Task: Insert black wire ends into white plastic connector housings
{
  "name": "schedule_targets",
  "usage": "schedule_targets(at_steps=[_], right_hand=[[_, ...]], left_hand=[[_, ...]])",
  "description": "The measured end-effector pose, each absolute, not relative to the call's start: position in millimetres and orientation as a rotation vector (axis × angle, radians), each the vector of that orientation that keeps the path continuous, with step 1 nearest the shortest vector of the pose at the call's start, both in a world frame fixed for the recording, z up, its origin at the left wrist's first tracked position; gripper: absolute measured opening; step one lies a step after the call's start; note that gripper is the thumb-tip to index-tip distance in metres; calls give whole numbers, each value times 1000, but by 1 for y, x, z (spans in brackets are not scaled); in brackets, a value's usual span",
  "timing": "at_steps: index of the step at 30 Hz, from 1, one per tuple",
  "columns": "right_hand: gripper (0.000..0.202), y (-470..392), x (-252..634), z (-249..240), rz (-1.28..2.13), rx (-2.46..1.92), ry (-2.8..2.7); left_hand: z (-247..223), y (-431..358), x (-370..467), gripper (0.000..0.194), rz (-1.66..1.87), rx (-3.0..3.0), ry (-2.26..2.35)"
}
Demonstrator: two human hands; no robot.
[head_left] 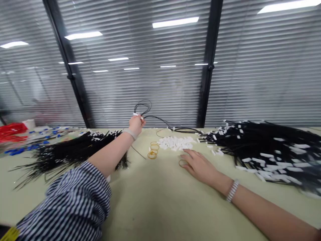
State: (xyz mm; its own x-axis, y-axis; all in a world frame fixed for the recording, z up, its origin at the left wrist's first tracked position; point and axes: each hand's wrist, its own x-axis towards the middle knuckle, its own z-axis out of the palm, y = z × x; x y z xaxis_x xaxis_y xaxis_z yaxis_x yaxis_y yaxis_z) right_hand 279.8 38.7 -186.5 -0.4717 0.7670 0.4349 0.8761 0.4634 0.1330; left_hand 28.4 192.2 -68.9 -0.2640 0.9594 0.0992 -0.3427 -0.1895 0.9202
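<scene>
My left hand (136,124) is raised at the far side of the table, its fingers closed round a looped bundle of thin black cable (142,106). White tags on the cable show at the fingers, and a length of it trails off to the right. My right hand (200,166) rests low over the table with fingers stretched and apart. At its thumb and fingertips is a tan rubber band (181,163); whether it is hooked on a finger I cannot tell. Several more rubber bands (152,154) lie between the hands, beside a pile of small white pieces (175,143).
A heap of black cables (75,147) lies on the left. A larger heap with white tags (265,140) covers the right. Blue-ended parts (27,147), a red bundle (12,130) and a white cup (29,124) stand far left. Window blinds (150,80) rise behind the table.
</scene>
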Motion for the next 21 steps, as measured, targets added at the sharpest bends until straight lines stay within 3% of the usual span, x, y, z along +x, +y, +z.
schedule_targets(at_steps=[9,15,21], right_hand=[[38,51,290,-198,-400,-1326,-2414],[43,56,293,-204,-311,-1350,-2394],[43,55,292,-202,-223,-1368,-2370]], left_hand=[[-85,184,38,30,1519,1015,1023],[-56,145,21,13,1576,1217,838],[-27,100,11,22,1673,1305,618]])
